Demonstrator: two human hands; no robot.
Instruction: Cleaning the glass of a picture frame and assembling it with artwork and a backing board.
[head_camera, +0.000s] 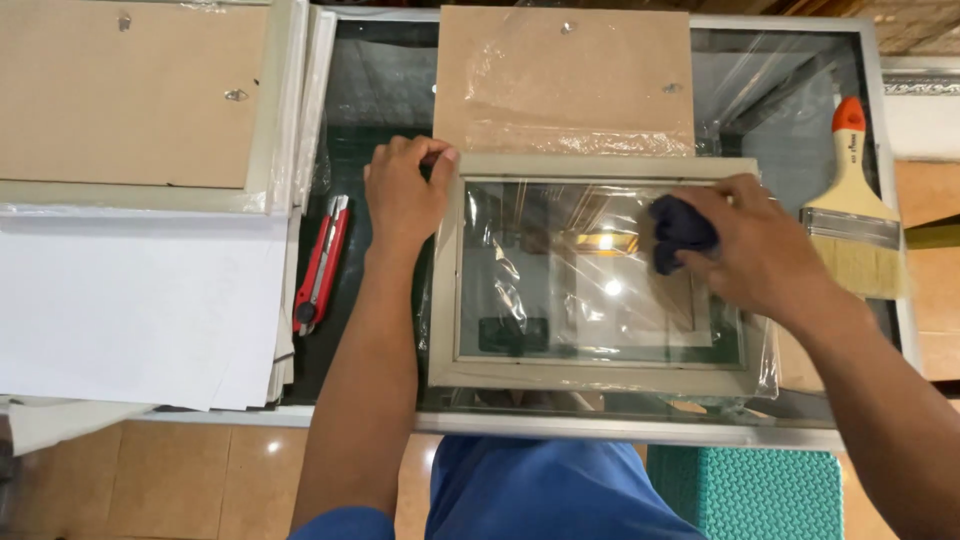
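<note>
Glass (590, 280) in the pale frame (445, 300) lies right in front of you on the table (620, 430). Your right hand (760, 250) is closed on a dark cloth (680, 232), pressing it to the pane near the top right corner. Your left hand (402, 195) grips the frame's top left corner. Left of it lies a red cutter (322, 265); a brush (855, 210) lies to the right.

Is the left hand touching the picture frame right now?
Touching. The head view shows the left hand gripping the top left corner of the pale picture frame, fingers curled over its edge.
</note>
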